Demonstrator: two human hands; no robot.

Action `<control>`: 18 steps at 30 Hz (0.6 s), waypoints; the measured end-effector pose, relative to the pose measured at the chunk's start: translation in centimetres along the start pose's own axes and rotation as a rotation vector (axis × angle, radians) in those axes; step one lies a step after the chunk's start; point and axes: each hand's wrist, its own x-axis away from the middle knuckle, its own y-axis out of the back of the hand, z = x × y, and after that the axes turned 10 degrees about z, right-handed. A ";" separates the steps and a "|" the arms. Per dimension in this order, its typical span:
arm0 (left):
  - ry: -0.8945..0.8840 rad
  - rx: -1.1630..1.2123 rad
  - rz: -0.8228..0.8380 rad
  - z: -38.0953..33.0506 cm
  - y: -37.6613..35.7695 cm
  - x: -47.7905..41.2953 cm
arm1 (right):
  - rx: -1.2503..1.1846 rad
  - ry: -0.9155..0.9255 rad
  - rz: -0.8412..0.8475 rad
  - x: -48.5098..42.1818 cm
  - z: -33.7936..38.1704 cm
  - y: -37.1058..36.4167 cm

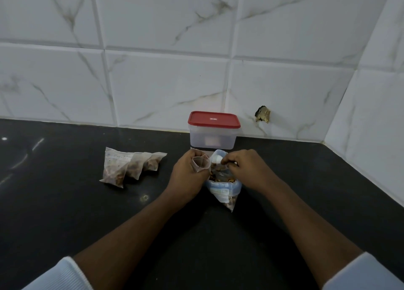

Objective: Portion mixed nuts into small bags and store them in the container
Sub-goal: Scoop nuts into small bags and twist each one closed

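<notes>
The left hand (pixel 189 171) pinches a small empty bag (pixel 200 162) open beside the right hand (pixel 242 166), which grips a white scoop (pixel 215 158) over the big nut bag (pixel 223 188). Whether the scoop is loaded is hidden. Further left lie roughly three filled bags (pixel 131 166) — portioned, not yet stored. Against the wall stands the container (pixel 213 136), red lid on — contents too hazy to tell.

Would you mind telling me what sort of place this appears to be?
Probably a home kitchen: a dark countertop against a marble-look tiled wall, with a red-lidded container and bagged nuts.
</notes>
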 end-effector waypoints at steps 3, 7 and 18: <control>0.002 -0.006 0.004 -0.1 0.0 0.0 | 0.011 0.004 0.012 -0.2 0.1 0.2; 0.002 0.006 0.003 0.0 -0.1 -0.1 | 0.051 0.028 0.016 -0.6 0.1 -0.2; 0.001 0.025 0.008 -0.2 0.1 0.0 | -0.089 0.014 -0.083 -0.7 0.6 1.3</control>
